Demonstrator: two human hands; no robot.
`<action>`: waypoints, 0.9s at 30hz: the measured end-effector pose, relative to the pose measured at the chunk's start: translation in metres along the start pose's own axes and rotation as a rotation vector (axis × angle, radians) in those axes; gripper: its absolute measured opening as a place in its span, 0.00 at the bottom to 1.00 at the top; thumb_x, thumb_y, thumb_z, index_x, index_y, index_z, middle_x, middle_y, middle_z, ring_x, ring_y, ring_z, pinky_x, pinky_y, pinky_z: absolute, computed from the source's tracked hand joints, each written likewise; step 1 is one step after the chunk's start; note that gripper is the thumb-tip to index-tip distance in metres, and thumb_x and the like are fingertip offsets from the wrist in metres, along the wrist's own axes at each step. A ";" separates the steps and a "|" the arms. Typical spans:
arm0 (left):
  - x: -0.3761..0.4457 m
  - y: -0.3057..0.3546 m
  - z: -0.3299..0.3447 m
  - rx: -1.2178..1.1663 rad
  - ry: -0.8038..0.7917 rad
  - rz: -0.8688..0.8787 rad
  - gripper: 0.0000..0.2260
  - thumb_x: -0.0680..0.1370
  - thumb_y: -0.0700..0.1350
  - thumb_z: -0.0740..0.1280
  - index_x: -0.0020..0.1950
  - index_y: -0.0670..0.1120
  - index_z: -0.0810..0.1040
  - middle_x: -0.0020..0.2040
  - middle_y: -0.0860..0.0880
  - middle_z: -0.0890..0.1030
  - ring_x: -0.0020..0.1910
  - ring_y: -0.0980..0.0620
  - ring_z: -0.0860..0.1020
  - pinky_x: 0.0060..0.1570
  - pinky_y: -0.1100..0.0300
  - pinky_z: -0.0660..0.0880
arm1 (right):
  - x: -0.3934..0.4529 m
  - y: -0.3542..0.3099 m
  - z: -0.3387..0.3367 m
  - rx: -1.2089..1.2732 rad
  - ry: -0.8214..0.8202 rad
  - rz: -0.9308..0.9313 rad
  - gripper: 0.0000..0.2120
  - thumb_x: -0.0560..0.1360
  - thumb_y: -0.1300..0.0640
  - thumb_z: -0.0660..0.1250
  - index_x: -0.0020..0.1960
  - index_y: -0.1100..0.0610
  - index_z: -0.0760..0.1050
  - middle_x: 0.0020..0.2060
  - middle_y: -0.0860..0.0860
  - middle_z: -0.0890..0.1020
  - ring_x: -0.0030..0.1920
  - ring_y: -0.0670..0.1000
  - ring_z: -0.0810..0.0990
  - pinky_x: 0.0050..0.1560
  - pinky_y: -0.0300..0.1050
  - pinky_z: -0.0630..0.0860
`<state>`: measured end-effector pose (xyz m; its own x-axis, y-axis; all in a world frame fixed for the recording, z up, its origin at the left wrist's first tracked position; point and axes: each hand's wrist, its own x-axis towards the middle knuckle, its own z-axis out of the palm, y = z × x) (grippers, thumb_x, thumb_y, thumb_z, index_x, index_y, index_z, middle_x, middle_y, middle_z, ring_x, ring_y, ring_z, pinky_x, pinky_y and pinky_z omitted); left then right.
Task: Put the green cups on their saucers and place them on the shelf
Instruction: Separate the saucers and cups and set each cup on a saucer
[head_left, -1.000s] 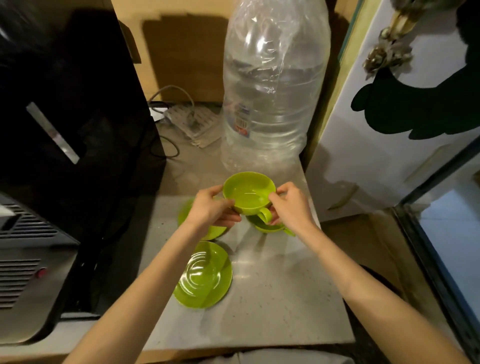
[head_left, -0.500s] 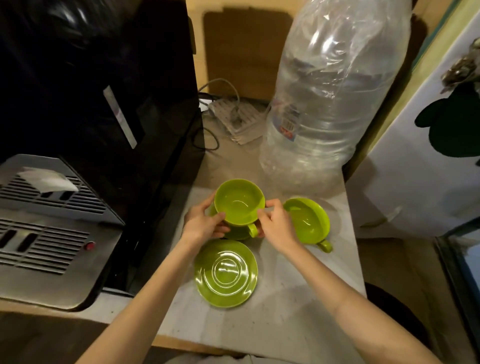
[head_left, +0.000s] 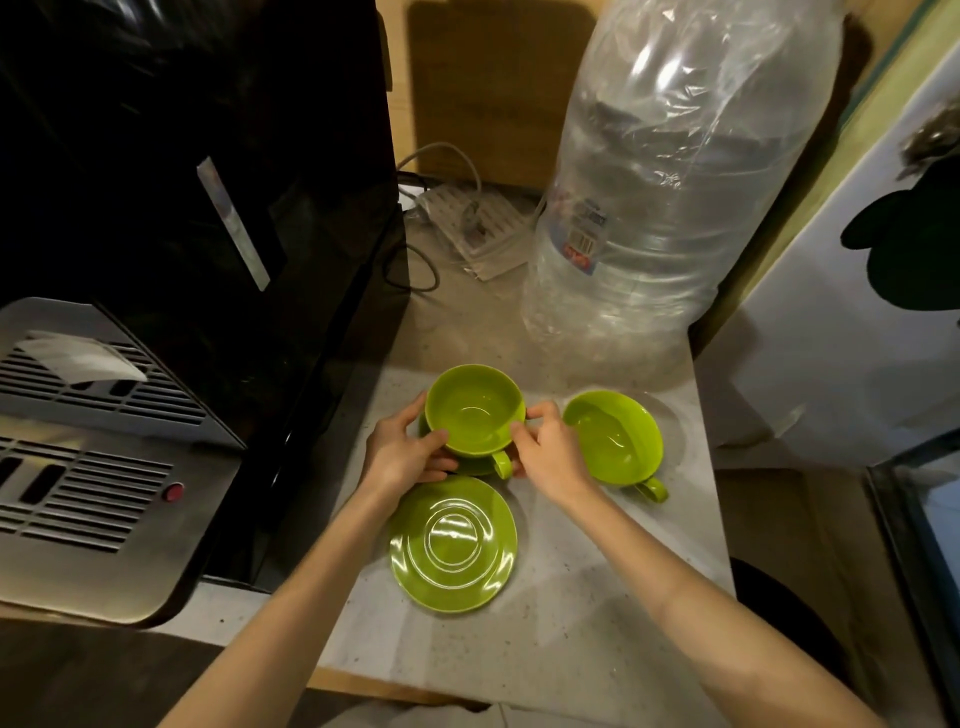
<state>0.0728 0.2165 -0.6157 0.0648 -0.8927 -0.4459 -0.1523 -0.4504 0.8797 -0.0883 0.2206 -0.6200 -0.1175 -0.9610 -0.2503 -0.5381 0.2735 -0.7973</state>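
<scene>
A green cup (head_left: 474, 410) sits on a green saucer (head_left: 475, 466) that is mostly hidden beneath it, its handle pointing toward me. My left hand (head_left: 405, 452) grips the cup's left side and my right hand (head_left: 550, 454) grips its right side. A second green cup (head_left: 613, 439) rests tilted on the grey counter (head_left: 597, 597) just right of my right hand, handle at its lower right. A bare green saucer (head_left: 453, 543) lies flat on the counter, just in front of the held cup.
A big clear water bottle (head_left: 665, 197) stands behind the cups. A black appliance (head_left: 208, 208) with a steel grille (head_left: 88, 467) walls the left side. A power strip (head_left: 475, 223) with cables lies at the back. A white door (head_left: 857, 312) is on the right.
The cup in both hands came down from above the second cup and moved left onto the far saucer. The second cup is uncovered. The camera view shifted left.
</scene>
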 end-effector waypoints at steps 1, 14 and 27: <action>0.000 0.000 0.000 0.002 -0.003 -0.002 0.28 0.75 0.38 0.65 0.72 0.52 0.60 0.36 0.44 0.82 0.25 0.56 0.81 0.28 0.63 0.80 | 0.000 0.000 -0.001 0.003 -0.006 0.002 0.11 0.78 0.56 0.59 0.57 0.62 0.68 0.41 0.58 0.82 0.32 0.52 0.81 0.39 0.52 0.81; -0.028 0.037 0.024 0.259 -0.073 0.185 0.16 0.75 0.47 0.65 0.61 0.47 0.73 0.32 0.44 0.81 0.24 0.52 0.78 0.30 0.61 0.77 | -0.004 0.003 -0.047 0.200 -0.046 0.106 0.08 0.78 0.55 0.57 0.47 0.58 0.72 0.34 0.57 0.79 0.25 0.50 0.78 0.27 0.43 0.73; -0.046 0.017 0.117 0.124 -0.445 -0.193 0.16 0.77 0.46 0.61 0.63 0.42 0.64 0.39 0.44 0.76 0.34 0.50 0.76 0.34 0.63 0.72 | -0.014 0.077 -0.112 0.043 0.166 0.214 0.17 0.76 0.56 0.62 0.62 0.62 0.72 0.58 0.61 0.79 0.59 0.58 0.77 0.58 0.47 0.70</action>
<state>-0.0482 0.2514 -0.5995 -0.3200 -0.6898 -0.6494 -0.2966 -0.5781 0.7602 -0.2216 0.2507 -0.6158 -0.3619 -0.8739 -0.3246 -0.4508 0.4688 -0.7596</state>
